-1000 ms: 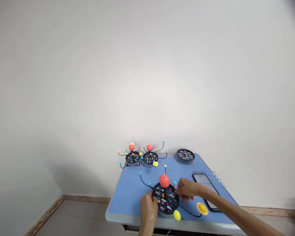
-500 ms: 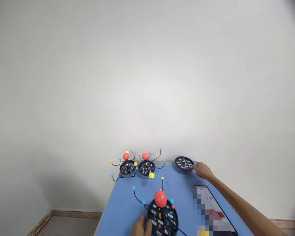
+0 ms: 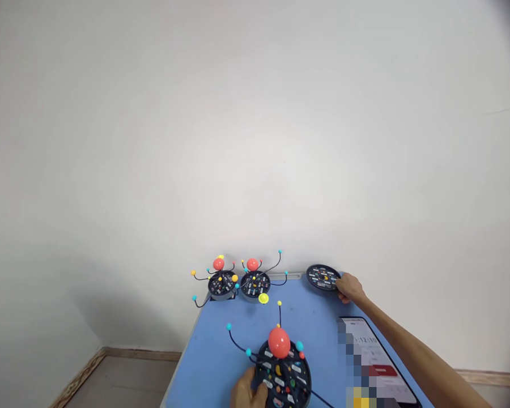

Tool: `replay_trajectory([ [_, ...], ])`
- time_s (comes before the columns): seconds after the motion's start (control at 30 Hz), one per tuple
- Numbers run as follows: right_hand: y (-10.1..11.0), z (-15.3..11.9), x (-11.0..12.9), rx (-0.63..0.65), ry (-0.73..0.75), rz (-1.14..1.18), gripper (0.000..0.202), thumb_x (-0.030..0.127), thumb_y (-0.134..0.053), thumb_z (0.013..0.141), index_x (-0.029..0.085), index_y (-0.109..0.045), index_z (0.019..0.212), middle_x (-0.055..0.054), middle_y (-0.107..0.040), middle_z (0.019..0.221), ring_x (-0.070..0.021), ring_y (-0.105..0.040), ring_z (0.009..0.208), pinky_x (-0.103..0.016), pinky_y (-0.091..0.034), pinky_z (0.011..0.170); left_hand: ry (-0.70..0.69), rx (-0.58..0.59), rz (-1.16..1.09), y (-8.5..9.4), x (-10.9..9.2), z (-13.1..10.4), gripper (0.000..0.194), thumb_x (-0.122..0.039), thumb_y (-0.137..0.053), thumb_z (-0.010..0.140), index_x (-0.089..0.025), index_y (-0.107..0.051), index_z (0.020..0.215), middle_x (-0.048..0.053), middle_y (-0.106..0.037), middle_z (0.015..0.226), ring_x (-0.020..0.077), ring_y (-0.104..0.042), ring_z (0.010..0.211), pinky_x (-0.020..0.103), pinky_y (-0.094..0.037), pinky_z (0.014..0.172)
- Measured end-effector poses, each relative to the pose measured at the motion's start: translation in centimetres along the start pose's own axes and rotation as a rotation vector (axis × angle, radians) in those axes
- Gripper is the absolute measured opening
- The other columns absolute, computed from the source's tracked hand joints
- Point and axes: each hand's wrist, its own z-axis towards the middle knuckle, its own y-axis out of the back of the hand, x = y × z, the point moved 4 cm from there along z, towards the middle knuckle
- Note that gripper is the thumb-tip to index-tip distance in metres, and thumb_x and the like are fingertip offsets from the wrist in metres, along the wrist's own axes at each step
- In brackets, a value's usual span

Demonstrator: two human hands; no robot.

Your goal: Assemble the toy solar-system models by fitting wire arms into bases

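Two rear models, phone before round base

Looks bright and evenly soft, palest across the middle of the wall. Dims to grey on the left, with faint, soft-edged shading there. Darkens to bluish black at the far right corner. Breaks into coarse pixel blocks at near right, over part of the phone. Carries a slight glint on the near red ball.
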Motion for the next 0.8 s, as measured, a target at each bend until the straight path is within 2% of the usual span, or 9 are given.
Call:
replay_trajectory([
  [0.13,0.4,-1.1,-0.3,-0.016,0.003,-0.02,0.023,0.035,-0.06,0.097,0.013,-0.066,0.1,-0.003,-0.071,0.09,-0.0134,-0.067,0.07,-0.029,-0.058,0.064,0.007,-0.022,-0.045,-0.1,-0.3,-0.2,0.031,-0.033,-0.073,0.072,-0.016,-0.072,0.097,-0.002,-0.064,0.048,0.0205,-0.066,0.051,0.026,-0.054,0.055],
  [0.33,2.5,-3.9,-0.2,-0.042,0.025,-0.027,0.025,0.036,-0.059,0.097,0.012,-0.066,0.092,-0.002,-0.07,0.082,-0.0119,-0.066,0.064,-0.027,-0.056,0.062,0.038,-0.027,-0.072,-0.8,-1.3,-1.0,0.026,-0.024,-0.059,0.081,-0.012,-0.068,0.102,-0.006,-0.053,0.037,0.0149,-0.056,0.036,0.021,-0.04,0.038],
  [0.43,3.9,-6.0,0.7,-0.053,0.077,-0.014,0.028,0.033,-0.057,0.098,0.013,-0.064,0.081,0.002,-0.067,0.069,-0.0102,-0.062,0.055,-0.026,-0.054,0.058,0.089,-0.036,-0.071,-1.3,-2.1,-1.7,0.028,-0.02,-0.05,0.085,-0.01,-0.063,0.108,-0.009,-0.048,0.034,0.0122,-0.048,0.029,0.018,-0.032,0.032],
  [0.53,5.1,-8.8,2.3,-0.037,0.166,0.027,0.04,0.02,-0.044,0.1,0.016,-0.057,0.063,0.002,-0.06,0.053,-0.0098,-0.055,0.041,-0.025,-0.051,0.05,0.102,-0.02,-0.067,-1.8,-3.1,-2.4,0.029,-0.017,-0.044,0.086,-0.009,-0.059,0.11,-0.008,-0.049,0.035,0.0137,-0.047,0.026,0.018,-0.026,0.026],
  [0.6,5.5,-11.0,3.8,-0.005,0.231,0.064,0.044,0.012,-0.038,0.097,0.018,-0.052,0.056,0.0,-0.058,0.047,-0.0103,-0.051,0.034,-0.025,-0.047,0.044,0.099,-0.002,-0.068,-2.1,-3.7,-2.8,0.026,-0.015,-0.044,0.086,-0.009,-0.058,0.107,-0.007,-0.052,0.037,0.0152,-0.052,0.029,0.019,-0.03,0.025],
  [0.7,5.4,-15.0,6.6,0.077,0.318,0.114,0.039,0.01,-0.038,0.092,0.02,-0.049,0.055,-0.001,-0.059,0.046,-0.011,-0.05,0.032,-0.024,-0.042,0.037,0.091,0.003,-0.066,-2.6,-4.6,-3.0,0.022,-0.012,-0.045,0.086,-0.011,-0.058,0.104,-0.007,-0.052,0.039,0.0154,-0.053,0.03,0.02,-0.034,0.026],
  [0.8,4.3,-19.4,9.9,0.182,0.405,0.147,0.036,0.01,-0.038,0.089,0.021,-0.048,0.057,-0.001,-0.06,0.046,-0.0108,-0.05,0.033,-0.023,-0.04,0.033,0.096,-0.006,-0.057,-3.0,-5.2,-3.1,0.02,-0.012,-0.045,0.086,-0.011,-0.059,0.101,-0.007,-0.049,0.037,0.0154,-0.051,0.029,0.02,-0.034,0.026],
])
